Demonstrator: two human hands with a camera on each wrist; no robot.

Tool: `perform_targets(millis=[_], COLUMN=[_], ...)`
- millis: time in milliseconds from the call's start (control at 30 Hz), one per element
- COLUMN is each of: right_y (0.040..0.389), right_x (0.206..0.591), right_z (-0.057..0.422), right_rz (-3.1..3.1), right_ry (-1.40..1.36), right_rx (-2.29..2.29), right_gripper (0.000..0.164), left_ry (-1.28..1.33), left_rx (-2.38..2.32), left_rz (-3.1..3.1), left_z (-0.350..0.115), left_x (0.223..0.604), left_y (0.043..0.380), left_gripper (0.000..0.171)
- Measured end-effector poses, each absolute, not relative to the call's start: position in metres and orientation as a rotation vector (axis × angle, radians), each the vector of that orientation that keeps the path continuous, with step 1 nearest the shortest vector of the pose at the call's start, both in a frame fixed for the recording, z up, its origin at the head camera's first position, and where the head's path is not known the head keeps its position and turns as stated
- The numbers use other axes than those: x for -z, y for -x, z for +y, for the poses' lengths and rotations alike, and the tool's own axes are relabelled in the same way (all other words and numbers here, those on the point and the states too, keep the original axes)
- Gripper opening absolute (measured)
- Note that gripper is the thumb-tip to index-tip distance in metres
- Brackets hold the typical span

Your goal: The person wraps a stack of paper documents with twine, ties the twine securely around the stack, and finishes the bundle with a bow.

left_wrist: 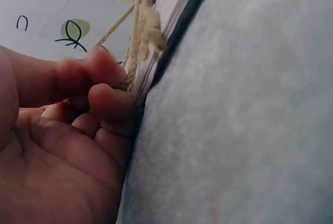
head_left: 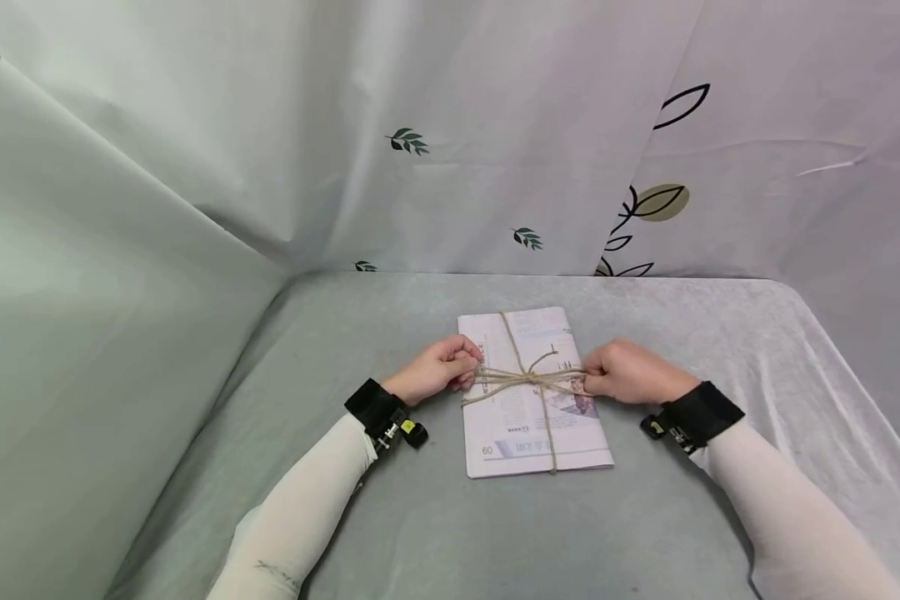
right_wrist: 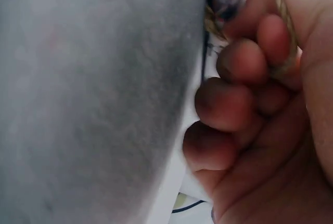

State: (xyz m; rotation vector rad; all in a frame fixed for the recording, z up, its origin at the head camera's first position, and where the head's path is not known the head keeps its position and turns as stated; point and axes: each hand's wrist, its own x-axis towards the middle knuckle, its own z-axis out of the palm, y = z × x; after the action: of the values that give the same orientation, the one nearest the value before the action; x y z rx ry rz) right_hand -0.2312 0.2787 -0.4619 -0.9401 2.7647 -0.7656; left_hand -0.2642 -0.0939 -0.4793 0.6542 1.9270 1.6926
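A folded stack of newspaper (head_left: pixel 510 425) lies flat, bound crosswise with twine (head_left: pixel 546 417) that meets in a bow or knot near the middle. At the stack's left edge my left hand (head_left: pixel 442 367) pinches a strand of the twine; in the left wrist view, thumb and forefinger close on the cord (left_wrist: pixel 134 41) beside the paper edge. My right hand (head_left: pixel 633 372) grips twine at the right edge. The right wrist view shows curled fingers (right_wrist: pixel 226 104) with a cord (right_wrist: pixel 283 13) running over them. Between the hands the strands look stretched sideways.
The newspaper rests on a grey cloth-covered table (head_left: pixel 390 517). Pale curtains with leaf prints (head_left: pixel 457 200) stand behind it, and another sheet (head_left: pixel 105 292) slopes along the left side. Both wrists wear black straps with small cameras.
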Motion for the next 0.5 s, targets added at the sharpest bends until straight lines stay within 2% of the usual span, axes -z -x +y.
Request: perform_targets(millis=[300, 500], right_y=[0.230, 0.230], right_x=[0.457, 0.458], right_z=[0.285, 0.291], right_rz=[2.566, 2.508], right_ry=[0.693, 0.676], right_rx=[1.038, 1.120], right_gripper=[0.043, 0.038], left_ry=[-0.583, -0.607], left_rx=[-1.756, -1.740], left_rz=[2.074, 2.156], left_z=[-0.096, -0.096], left_x=[0.475, 0.474], left_y=[0.265, 0.266], left_gripper=[0.031, 0.042])
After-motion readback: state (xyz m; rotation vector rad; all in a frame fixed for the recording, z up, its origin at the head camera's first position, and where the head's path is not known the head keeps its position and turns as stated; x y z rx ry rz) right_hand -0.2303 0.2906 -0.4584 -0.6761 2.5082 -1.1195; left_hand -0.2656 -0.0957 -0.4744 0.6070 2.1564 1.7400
